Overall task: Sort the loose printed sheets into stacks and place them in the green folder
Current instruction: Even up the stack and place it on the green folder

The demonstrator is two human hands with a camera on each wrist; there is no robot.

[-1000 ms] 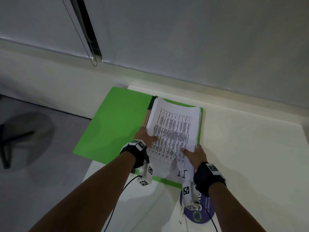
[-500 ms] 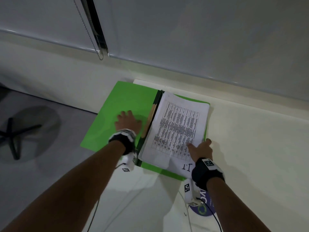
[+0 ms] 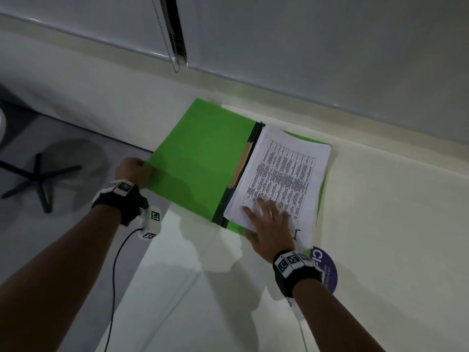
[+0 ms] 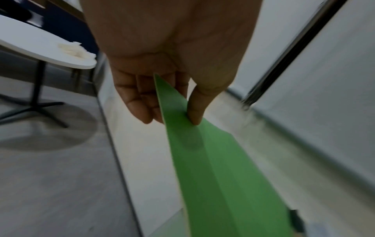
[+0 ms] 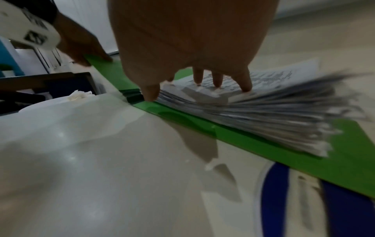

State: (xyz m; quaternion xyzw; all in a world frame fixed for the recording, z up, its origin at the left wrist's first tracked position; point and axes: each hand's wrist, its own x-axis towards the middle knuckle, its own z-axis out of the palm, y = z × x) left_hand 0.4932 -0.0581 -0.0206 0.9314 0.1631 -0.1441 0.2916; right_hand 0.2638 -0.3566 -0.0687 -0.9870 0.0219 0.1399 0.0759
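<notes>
Since half a second ago, the left hand (image 3: 133,171) has been moved off the middle of the open cover out to its far left edge, and the right hand (image 3: 269,224) has been slid from the stack's right corner onto its near end.

The green folder (image 3: 203,161) is laid open on the pale, glossy tabletop (image 3: 380,224), with its left cover overhanging the tabletop's left edge. The cover is thin, smooth, matte card with a faint lengthwise crease seen in the left wrist view (image 4: 223,168). A dark spine strip (image 3: 238,179) runs down the folder's middle, with a tan strip beside it.

A thick stack of printed sheets (image 3: 286,174) is held on the folder's right half, just right of the spine; the top sheet bears a dense table of black print. The stack's near edges are seen fanned and uneven in the right wrist view (image 5: 263,115).

The cover's left edge is pinched by the left hand, thumb (image 4: 195,105) on top and curled fingers (image 4: 140,102) beneath. The right hand is spread flat, its straight fingertips (image 5: 245,85) pressed on the top sheet.

A round purple sticker with white lettering (image 3: 327,270) is partly hidden just near of the folder, by the right wrist.
</notes>
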